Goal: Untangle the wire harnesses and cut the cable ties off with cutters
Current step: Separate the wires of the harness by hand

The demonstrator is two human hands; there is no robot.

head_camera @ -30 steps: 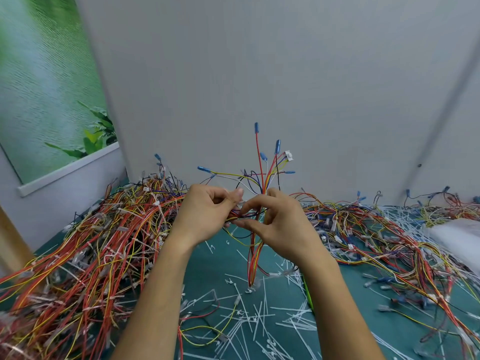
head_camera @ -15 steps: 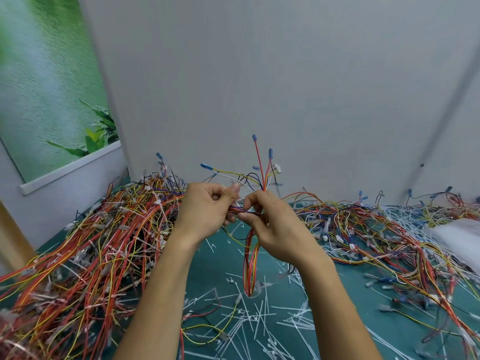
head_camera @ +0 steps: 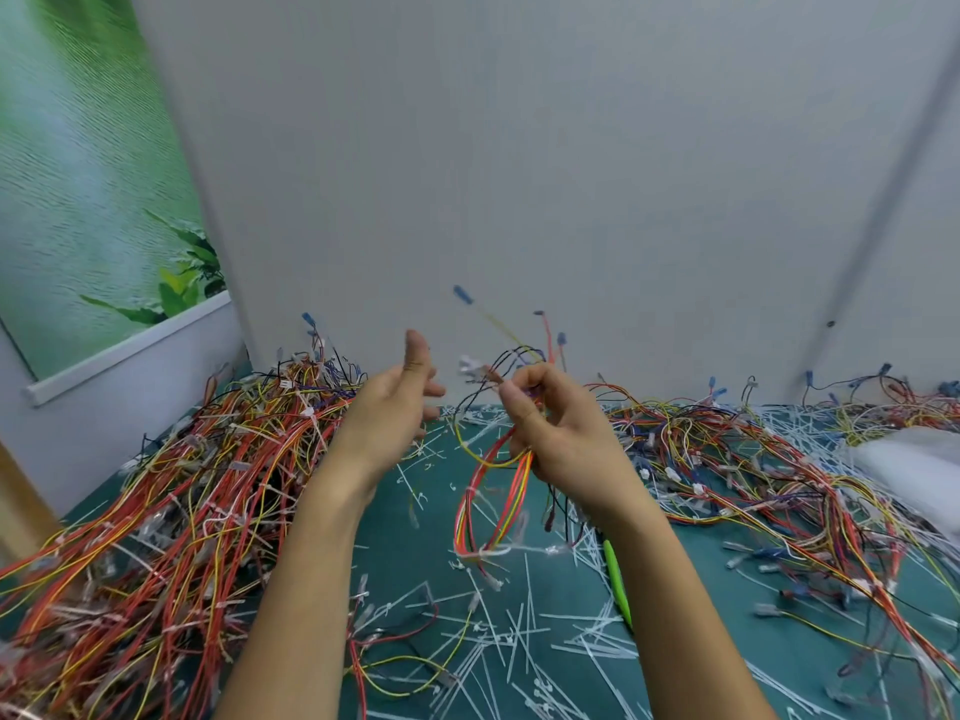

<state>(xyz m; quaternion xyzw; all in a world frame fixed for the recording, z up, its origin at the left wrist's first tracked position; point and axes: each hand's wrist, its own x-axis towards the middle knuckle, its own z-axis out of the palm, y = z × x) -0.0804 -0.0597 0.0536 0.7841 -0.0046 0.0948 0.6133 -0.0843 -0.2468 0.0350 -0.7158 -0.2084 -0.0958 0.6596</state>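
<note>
A heap of wire harnesses covers the left of the tabletop; more harnesses spread across its right, back to the wall. Cut cable ties lie scattered between them, and above these one harness hangs from the right hand, with the left hand beside it.

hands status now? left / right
Left hand: open, thumb up, holding nothing.
Right hand: fingers curled round a wire harness, which hangs below it in loops.

Workshop bench: wire harness heaps, cut cable ties strewn.
</note>
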